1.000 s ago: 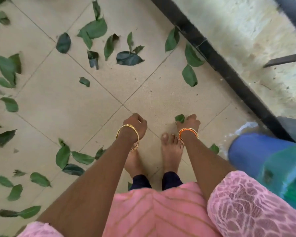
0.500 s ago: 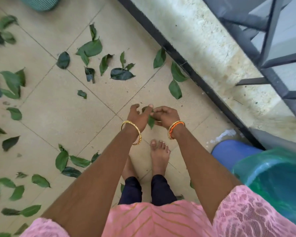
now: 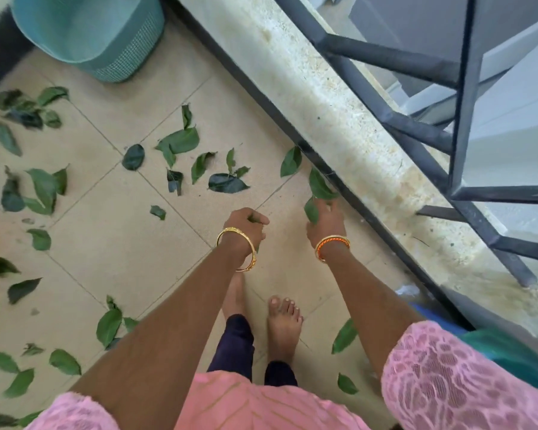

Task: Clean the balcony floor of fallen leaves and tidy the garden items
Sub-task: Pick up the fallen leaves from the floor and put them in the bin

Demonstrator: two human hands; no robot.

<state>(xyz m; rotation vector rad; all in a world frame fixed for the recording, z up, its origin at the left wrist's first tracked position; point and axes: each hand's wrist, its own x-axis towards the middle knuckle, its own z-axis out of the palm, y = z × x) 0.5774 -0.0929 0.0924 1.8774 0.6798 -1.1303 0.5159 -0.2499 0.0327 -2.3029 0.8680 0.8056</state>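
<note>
Tiled balcony floor [image 3: 131,240] fills the view, beige squares strewn with green leaves, a concrete kerb [image 3: 333,119] and dark railing [image 3: 416,141] running along the right side.

Right hand [image 3: 325,223] reaches low toward the foot of the kerb; its fingers are curled loosely about a leaf [image 3: 311,210], which shows at the thumb side; just past the fingertips lies a second leaf [image 3: 320,186], its long axis running away from the hand and roughly along the kerb, its far tip close to the dark skirting; a third leaf [image 3: 291,162] lies a little farther on, same line. Left hand [image 3: 247,223] is closed in a fist with green showing between the fingers, so it seems to hold gathered leaves; how many I cannot tell.

Outward from the hands: a cluster of leaves [image 3: 199,162] lies ahead and to the left of the left hand, well apart from the kerb; more lie scattered across the left tiles, and two sit by the right foot [image 3: 284,325]. A teal basket [image 3: 90,35] stands at the far end, ahead and left.

Judging by this, the right hand is the nearer one for the kerb-side leaf; the reach is short, forward and slightly right, and a pinch across the leaf's width looks the easier grip; the basket is probably where the leaves go.
</note>
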